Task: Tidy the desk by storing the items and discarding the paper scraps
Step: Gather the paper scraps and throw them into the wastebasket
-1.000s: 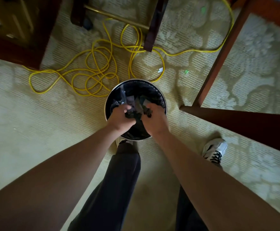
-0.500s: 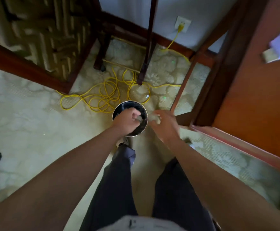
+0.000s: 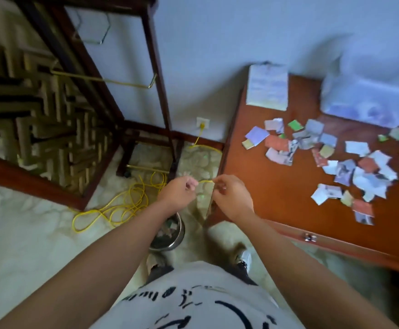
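Observation:
Several coloured paper scraps (image 3: 331, 160) lie scattered over the reddish wooden desk (image 3: 274, 186) on the right. On the carpet below my arms stands a round metal bin (image 3: 172, 236) with scraps inside, partly hidden by my left forearm. My left hand (image 3: 179, 193) and my right hand (image 3: 231, 198) hover close together above the bin, by the desk's left corner. Both have loosely curled fingers and I see nothing in them.
A pale paper bag (image 3: 267, 86) and a bluish-white box (image 3: 369, 100) stand at the back of the desk by the wall. A tangled yellow cable (image 3: 120, 207) lies on the carpet and runs to a wall socket (image 3: 202, 123). A dark wooden rack (image 3: 155, 96) stands left.
My hands have come up out of the bin, and the scraps they held are gone. My head has lifted from the floor, bringing the desk top and its scraps into view.

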